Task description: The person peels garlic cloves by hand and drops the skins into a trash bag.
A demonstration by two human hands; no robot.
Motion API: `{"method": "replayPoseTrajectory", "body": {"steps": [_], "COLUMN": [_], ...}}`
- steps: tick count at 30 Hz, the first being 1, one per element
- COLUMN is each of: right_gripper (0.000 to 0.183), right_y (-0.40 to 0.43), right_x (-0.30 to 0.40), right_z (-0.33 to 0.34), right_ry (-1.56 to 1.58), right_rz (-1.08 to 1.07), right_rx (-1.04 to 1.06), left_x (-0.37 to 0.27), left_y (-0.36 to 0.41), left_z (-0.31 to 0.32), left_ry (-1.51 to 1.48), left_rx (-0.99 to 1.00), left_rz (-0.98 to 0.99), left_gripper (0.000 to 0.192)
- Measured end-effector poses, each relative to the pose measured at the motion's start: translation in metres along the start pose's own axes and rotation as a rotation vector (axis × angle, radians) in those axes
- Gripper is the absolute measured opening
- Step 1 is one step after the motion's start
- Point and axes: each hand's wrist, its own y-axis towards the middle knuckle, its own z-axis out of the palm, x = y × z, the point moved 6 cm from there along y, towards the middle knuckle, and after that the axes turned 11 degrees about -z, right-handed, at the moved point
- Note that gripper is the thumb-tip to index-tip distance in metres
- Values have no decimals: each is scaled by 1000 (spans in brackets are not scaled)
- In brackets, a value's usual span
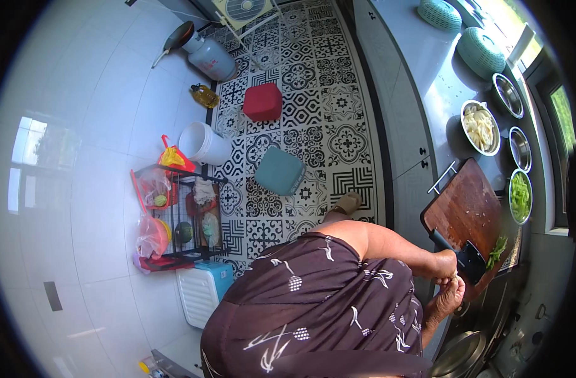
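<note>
My left hand (pixel 445 265) and my right hand (pixel 449 296) meet at their fingertips beside the near edge of a wooden cutting board (pixel 463 208). Both hands have bent fingers; whether a small pale thing lies between them cannot be told. A cleaver with a dark blade (pixel 471 262) rests on the board just beyond my left hand, its black handle pointing to the upper left. Cut green vegetable pieces (pixel 497 252) lie at the board's far edge. Past the board stands a metal bowl of cut green vegetable (pixel 520 196); another bowl holds pale slices (pixel 479 127).
Two metal bowls (pixel 508 96) (pixel 520 149) and green plastic baskets (pixel 481 52) stand along the window. A metal pan (pixel 459 353) is at lower right. On the floor are a teal stool (pixel 280 171), a red stool (pixel 263 102), a white bucket (pixel 205 143) and a wire rack (pixel 179 217).
</note>
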Motion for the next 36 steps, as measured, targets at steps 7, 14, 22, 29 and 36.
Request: {"method": "replayPoseTrajectory", "body": {"steps": [7, 14, 22, 29, 36], "right_gripper": [19, 17, 16, 14, 9], "right_y": [-5, -82, -219, -258, -261], "right_x": [9, 20, 30, 33, 45], "right_z": [13, -38, -83, -92, -92], "right_ry": [-277, -190, -545, -562, -755], "right_rz": [53, -7, -35, -30, -78], "right_rx": [-216, -637, -1145, -1232, -1253], "left_x": [-28, 5, 87, 122, 131], "left_y": [-24, -2, -25, -37, -39], "left_z": [2, 65, 167, 192, 196], "left_ry": [-251, 155, 561, 573, 591], "left_rx": [214, 389, 683, 765, 786], "left_rz": [-172, -348, -585, -646, -594], "left_gripper": [15, 16, 8, 14, 18]}}
